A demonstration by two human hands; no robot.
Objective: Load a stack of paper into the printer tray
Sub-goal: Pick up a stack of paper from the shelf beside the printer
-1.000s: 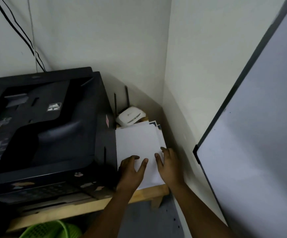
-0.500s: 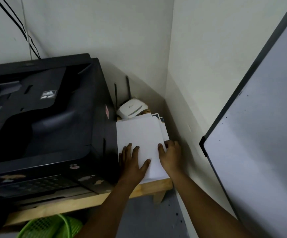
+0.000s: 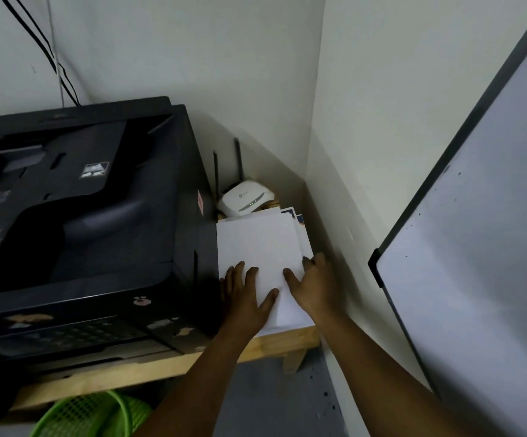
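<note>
A stack of white paper (image 3: 257, 244) lies flat on the wooden table (image 3: 282, 340), squeezed between the big black printer (image 3: 76, 216) and the wall. My left hand (image 3: 246, 294) rests flat on the stack's near left part, fingers spread. My right hand (image 3: 314, 285) sits at the stack's right edge, thumb on top and fingers curled over the side, gripping sheets. The printer's paper tray is not visible from here.
A white router (image 3: 246, 198) with two black antennas stands behind the paper in the corner. A whiteboard (image 3: 476, 247) leans at the right. A green plastic basket (image 3: 89, 414) sits under the table. Black cables (image 3: 45, 55) run down the wall.
My left hand went from curled to flat on the paper. My right hand slid outward to the stack's right edge. The view shifted slightly.
</note>
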